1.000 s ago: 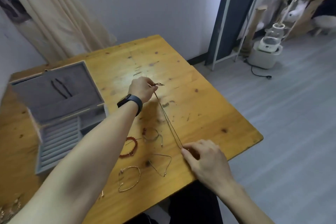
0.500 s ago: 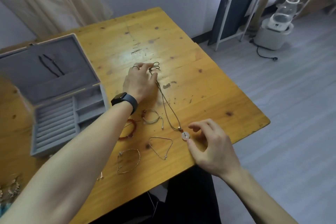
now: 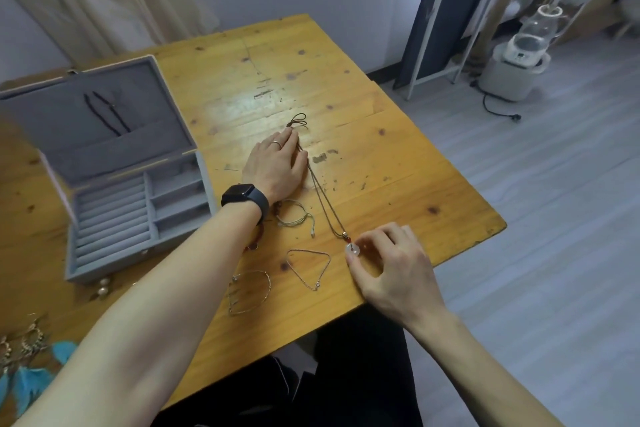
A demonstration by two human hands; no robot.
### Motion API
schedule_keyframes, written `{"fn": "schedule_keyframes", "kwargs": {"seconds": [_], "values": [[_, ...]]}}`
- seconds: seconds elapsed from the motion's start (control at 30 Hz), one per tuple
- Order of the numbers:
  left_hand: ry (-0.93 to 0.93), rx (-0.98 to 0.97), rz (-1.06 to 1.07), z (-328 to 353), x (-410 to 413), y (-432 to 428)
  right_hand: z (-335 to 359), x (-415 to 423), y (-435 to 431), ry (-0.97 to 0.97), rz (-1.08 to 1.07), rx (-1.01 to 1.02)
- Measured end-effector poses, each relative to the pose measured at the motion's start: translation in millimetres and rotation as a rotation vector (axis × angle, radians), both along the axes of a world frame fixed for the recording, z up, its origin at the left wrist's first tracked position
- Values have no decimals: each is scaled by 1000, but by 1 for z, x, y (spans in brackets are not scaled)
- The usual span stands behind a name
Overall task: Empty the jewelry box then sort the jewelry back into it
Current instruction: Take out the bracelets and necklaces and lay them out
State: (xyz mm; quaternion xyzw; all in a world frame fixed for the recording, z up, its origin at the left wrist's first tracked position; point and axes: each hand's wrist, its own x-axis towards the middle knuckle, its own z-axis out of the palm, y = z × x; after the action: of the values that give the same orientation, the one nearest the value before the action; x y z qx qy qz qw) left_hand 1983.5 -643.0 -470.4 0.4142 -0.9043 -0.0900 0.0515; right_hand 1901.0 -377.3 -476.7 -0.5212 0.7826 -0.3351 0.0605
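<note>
The grey jewelry box (image 3: pixel 104 272) stands open at the table's left, its ring rolls and compartments bare; a black cord (image 3: pixel 104 111) hangs in the lid. A brown cord necklace (image 3: pixel 325 204) lies stretched on the wood, ending in a white ring pendant (image 3: pixel 353 249). My left hand (image 3: pixel 273 166) rests flat on the table with its fingers against the cord near its knotted top. My right hand (image 3: pixel 391 263) has thumb and forefinger on either side of the pendant. Between my arms lie a beige cord bracelet (image 3: pixel 294 215), a thin silver chain (image 3: pixel 308 267) and a wire bangle (image 3: pixel 249 291).
A red bead bracelet (image 3: pixel 252 246) shows partly under my left wrist. Pearl studs (image 3: pixel 103 288) lie by the box's front, and feather earrings (image 3: pixel 20 357) at the bottom left. The table's right edge (image 3: pixel 485 218) drops to the floor, where a white appliance (image 3: pixel 516 69) stands.
The necklace, held taut above the table a second ago, now lies on the wood. My left hand has come down and flattened beside the cord; my right hand has uncovered the pendant.
</note>
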Motion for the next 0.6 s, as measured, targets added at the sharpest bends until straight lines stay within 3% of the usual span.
{"fn": "schedule_keyframes", "kwargs": {"seconds": [0.2, 0.43, 0.6], "values": [[5, 32, -11, 9, -1, -1, 0, -1, 1, -17, 15, 0], [238, 165, 54, 39, 27, 3, 14, -2, 3, -162, 40, -4], [350, 94, 68, 62, 80, 14, 42, 21, -30, -184, 97, -77]]}}
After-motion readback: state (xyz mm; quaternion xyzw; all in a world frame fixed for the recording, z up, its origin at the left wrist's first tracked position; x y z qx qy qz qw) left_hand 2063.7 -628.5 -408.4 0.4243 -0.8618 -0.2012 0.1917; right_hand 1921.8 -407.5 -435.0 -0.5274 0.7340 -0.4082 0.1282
